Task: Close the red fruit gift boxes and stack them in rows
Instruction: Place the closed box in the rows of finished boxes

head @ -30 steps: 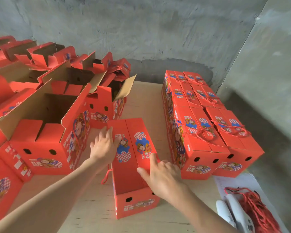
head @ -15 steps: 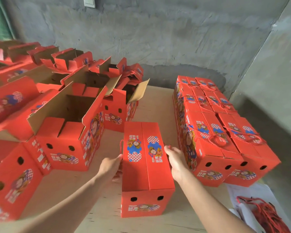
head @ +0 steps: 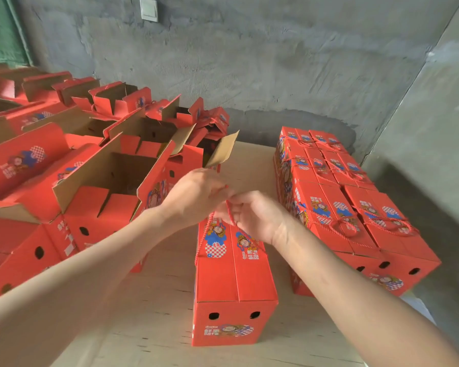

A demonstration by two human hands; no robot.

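Left hand [head: 196, 197], right hand [head: 260, 218] pinch red twisted cord handles [head: 199, 243] over closed red cardboard gift box [head: 236, 276]; best draw loops evenly, centred.

I log a pale wooden tabletop [head: 154, 321], visible at 6 o'clock. A rough grey wall [head: 249, 62] spans 12 o'clock, with a white switch plate [head: 149, 9] at 11 and a dark stain [head: 263, 123] along its base. A green panel [head: 0, 30] edges 10 o'clock. A side wall [head: 435, 115] closes 2 o'clock.
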